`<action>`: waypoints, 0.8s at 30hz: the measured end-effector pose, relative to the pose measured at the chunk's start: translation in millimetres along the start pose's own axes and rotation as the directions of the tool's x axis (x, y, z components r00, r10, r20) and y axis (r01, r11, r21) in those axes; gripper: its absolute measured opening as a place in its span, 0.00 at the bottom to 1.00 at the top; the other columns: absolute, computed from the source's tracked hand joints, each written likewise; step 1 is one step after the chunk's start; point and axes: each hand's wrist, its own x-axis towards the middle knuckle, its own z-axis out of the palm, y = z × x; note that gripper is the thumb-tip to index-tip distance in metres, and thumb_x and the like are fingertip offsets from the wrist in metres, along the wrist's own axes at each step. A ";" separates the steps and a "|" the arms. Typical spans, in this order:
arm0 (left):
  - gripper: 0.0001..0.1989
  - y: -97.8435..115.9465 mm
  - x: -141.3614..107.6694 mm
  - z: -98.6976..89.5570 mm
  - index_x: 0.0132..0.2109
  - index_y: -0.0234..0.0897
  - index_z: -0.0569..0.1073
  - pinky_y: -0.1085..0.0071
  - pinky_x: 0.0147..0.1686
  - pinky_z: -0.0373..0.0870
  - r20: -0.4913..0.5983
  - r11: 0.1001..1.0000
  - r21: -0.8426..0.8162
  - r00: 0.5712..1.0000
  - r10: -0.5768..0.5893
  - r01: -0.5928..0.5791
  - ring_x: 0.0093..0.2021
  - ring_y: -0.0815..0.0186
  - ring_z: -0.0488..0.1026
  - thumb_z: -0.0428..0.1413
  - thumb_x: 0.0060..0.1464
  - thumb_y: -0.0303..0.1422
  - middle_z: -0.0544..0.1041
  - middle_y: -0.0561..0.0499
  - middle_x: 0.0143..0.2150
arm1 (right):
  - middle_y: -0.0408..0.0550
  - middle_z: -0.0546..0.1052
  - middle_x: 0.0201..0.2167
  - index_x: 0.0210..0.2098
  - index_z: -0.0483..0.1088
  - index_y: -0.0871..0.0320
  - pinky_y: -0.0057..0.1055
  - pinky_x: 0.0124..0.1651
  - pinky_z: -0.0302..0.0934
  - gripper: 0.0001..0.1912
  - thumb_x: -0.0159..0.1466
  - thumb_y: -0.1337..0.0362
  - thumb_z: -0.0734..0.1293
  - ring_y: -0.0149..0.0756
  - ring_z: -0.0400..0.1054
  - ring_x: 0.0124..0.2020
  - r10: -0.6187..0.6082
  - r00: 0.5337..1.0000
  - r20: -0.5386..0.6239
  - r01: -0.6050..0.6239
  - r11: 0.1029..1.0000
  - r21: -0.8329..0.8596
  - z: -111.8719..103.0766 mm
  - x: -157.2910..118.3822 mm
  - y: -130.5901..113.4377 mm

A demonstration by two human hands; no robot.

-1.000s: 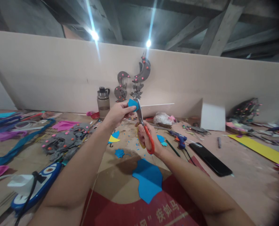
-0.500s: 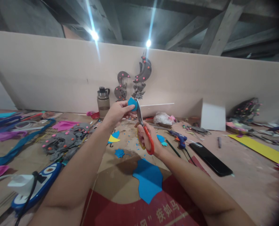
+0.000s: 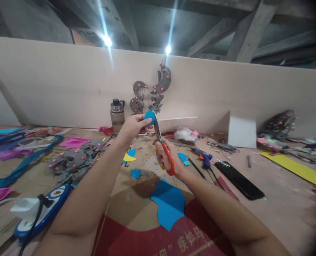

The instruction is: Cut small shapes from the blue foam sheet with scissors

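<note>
Between the thumb and fingers of my left hand (image 3: 137,127) is a small blue piece (image 3: 149,117), held up over the cardboard (image 3: 131,202). My right hand (image 3: 166,154) grips the red and yellow handles of the scissors (image 3: 169,160); their metal blades point up and meet the right edge of the piece. Below my hands lies a larger blue sheet (image 3: 169,206) with a jagged outline. A small blue star-like shape (image 3: 136,173) lies left of it, with yellow and blue crescents (image 3: 130,156) farther back. Tiny blue scraps are scattered under my hands.
A bottle (image 3: 117,115) stands by the back wall. Grey dotted ornaments (image 3: 76,160) and a power strip (image 3: 44,213) are at the left. To the right are a glue gun (image 3: 204,156), a pencil (image 3: 196,168), a black phone (image 3: 239,179) and a yellow strip (image 3: 294,167).
The blue piece and scissors blades have shifted very slightly against each other. Both hands keep their grips, and the view has moved a little.
</note>
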 end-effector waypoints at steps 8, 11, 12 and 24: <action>0.14 -7.1 3.5 -5.7 0.31 0.31 0.75 0.79 0.22 0.58 0.057 0.998 0.063 0.998 -0.028 0.025 0.20 0.77 0.64 0.67 0.41 0.36 0.74 0.52 0.23 | 0.33 0.56 0.18 0.40 0.63 0.55 0.22 0.14 0.52 0.23 0.64 0.41 0.64 0.23 0.51 0.13 -0.033 0.999 -0.005 0.033 0.997 -0.072 -1.8 3.6 1.4; 0.13 -7.0 2.8 -5.5 0.31 0.30 0.75 0.79 0.22 0.57 0.061 0.997 0.067 0.998 -0.030 0.026 0.20 0.77 0.63 0.66 0.42 0.36 0.74 0.51 0.23 | 0.33 0.56 0.19 0.40 0.63 0.55 0.22 0.13 0.50 0.23 0.63 0.41 0.65 0.23 0.50 0.13 -0.035 0.999 -0.009 0.035 0.998 -0.055 -1.3 3.7 0.4; 0.13 -6.4 2.4 -5.1 0.30 0.30 0.75 0.79 0.22 0.57 0.061 0.997 0.068 0.998 -0.031 0.027 0.20 0.77 0.63 0.66 0.42 0.35 0.73 0.51 0.23 | 0.34 0.56 0.19 0.40 0.63 0.55 0.22 0.13 0.49 0.23 0.63 0.41 0.65 0.23 0.50 0.13 -0.033 0.999 -0.007 0.033 0.998 -0.045 -0.9 3.5 -0.2; 0.14 -1.0 1.5 -3.9 0.26 0.32 0.72 0.78 0.19 0.53 0.044 0.998 0.057 0.999 -0.009 0.007 0.18 0.77 0.61 0.68 0.39 0.36 0.70 0.54 0.20 | 0.33 0.55 0.19 0.37 0.61 0.55 0.21 0.14 0.47 0.21 0.64 0.43 0.65 0.22 0.48 0.14 -0.051 0.999 0.012 0.052 0.999 -0.008 -0.9 3.1 1.7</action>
